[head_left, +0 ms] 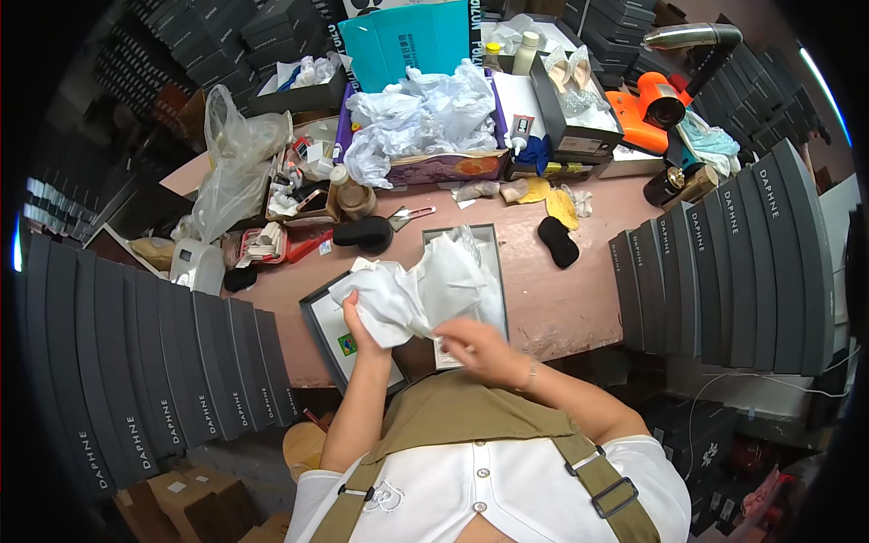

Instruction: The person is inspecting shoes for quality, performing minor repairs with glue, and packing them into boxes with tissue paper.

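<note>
My left hand (359, 326) grips a crumpled sheet of white tissue paper (385, 299) from its left side, thumb on top. At the paper's lower right edge, the fingers of my right hand (480, 351) are closed in a pinch, slightly blurred. Whether anything is wrapped inside the paper cannot be seen. Just beyond my hands is an uncovered shoe box (498, 271) with white paper and clear plastic in it. A grey box lid (330, 335), its pale inside up with a small green-and-yellow sticker, lies partly under my left hand.
Stacks of dark shoe boxes stand left (181, 362) and right (724, 262). At the back are a purple carton (444, 170) of crumpled paper, a box of sparkly shoes (579, 140) and an orange hot-air blower (647, 113). A black sponge-like pad (558, 242) lies on the pink table (561, 308).
</note>
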`<state>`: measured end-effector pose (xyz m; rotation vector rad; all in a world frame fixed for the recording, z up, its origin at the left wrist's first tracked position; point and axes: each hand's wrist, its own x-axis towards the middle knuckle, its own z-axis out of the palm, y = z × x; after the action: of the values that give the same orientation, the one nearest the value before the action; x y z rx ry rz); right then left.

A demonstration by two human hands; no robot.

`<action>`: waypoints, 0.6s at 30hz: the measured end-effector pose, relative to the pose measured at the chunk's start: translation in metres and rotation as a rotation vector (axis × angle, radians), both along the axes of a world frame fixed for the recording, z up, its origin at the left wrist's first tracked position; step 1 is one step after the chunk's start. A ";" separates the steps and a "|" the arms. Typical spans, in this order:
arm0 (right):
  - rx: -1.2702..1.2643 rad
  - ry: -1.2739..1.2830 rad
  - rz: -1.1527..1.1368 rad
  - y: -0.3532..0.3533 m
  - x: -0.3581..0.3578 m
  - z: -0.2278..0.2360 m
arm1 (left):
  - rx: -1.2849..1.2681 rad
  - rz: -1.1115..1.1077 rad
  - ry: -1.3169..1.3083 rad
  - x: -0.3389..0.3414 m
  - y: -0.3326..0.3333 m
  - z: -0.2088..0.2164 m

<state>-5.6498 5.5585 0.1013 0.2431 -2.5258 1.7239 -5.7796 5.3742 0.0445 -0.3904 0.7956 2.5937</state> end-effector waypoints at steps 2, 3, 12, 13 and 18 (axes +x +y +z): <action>-0.209 0.051 -0.313 0.029 -0.014 0.033 | 0.011 -0.039 0.079 0.005 -0.010 0.023; -0.384 0.087 -0.526 0.040 -0.026 0.047 | 0.032 -0.071 0.036 0.012 -0.010 0.035; -0.863 -0.477 -0.285 0.076 -0.020 0.012 | -0.391 -0.760 0.220 0.005 -0.026 0.015; -0.879 -0.421 -0.333 0.086 -0.016 0.004 | -0.356 -0.617 0.245 -0.001 -0.012 0.028; -0.925 -0.214 -0.175 0.116 -0.001 0.033 | -0.246 0.194 0.179 -0.083 -0.063 0.006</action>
<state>-5.6510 5.6743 0.1340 -0.2266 -1.5090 2.6761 -5.8625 5.3117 0.0503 -0.3219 1.2000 2.7455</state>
